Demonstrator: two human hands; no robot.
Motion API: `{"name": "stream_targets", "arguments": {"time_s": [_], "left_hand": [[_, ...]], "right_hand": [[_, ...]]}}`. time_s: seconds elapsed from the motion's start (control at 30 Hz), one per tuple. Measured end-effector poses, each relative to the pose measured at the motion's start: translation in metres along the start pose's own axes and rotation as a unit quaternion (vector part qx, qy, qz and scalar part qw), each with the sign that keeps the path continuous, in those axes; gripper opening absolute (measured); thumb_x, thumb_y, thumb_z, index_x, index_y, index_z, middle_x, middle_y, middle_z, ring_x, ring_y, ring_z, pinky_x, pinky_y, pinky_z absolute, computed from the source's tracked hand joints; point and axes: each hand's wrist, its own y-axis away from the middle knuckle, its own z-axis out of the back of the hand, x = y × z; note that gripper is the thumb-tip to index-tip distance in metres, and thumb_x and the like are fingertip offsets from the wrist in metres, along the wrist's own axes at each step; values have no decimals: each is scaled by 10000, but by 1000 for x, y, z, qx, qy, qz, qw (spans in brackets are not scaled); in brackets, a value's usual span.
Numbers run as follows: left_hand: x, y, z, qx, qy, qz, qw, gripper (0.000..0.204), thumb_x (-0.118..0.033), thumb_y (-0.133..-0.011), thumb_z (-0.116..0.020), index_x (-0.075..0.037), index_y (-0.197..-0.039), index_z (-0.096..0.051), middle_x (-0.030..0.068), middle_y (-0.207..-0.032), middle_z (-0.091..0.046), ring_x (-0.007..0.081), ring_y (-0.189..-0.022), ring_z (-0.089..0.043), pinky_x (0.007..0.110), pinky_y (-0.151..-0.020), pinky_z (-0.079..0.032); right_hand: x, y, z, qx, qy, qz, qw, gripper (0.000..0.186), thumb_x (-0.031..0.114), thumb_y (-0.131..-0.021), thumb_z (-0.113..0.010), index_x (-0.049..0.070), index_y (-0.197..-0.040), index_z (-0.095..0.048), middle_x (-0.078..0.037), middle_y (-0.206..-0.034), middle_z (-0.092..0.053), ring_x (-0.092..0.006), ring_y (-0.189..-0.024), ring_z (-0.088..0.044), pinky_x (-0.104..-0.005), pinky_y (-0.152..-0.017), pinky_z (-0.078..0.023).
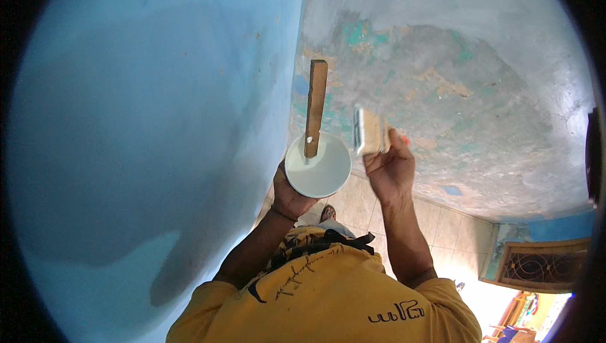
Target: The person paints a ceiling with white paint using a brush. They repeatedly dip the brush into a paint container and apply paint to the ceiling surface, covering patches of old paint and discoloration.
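Observation:
My left hand is closed on a white bowl, gripping it from below and at its left side. Pale, whitish liquid lies inside the bowl. A flat wooden stick stands in it, its lower end in the bowl and its upper end rising past the far rim. To the right of the bowl, my right hand grips a wide paintbrush. White coats the brush's left edge, and the brush is slightly blurred. Bowl and brush are apart. Much of the brush's handle is hidden in my fingers.
On the left rises a light blue wall. A grey, patchy wall with green and tan flaked spots meets it at a corner ahead. Pale floor tiles lie below. At the lower right is a wooden-framed panel with scrollwork.

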Motion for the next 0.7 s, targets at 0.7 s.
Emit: {"name": "stream_targets", "arguments": {"time_s": [0.7], "left_hand": [[43,103,139,-58,-33,-183,981,554,-525,-997,-588,-227,-1457,-504,201,-1520,-434,446,-1416,-436,800,-1136,-221]], "right_hand": [[33,-214,-58,314,700,467,440,197,52,-856,-761,97,-1039,-703,-84,-1067,-744,-283,-994,-722,-381,-857,-603]]}}
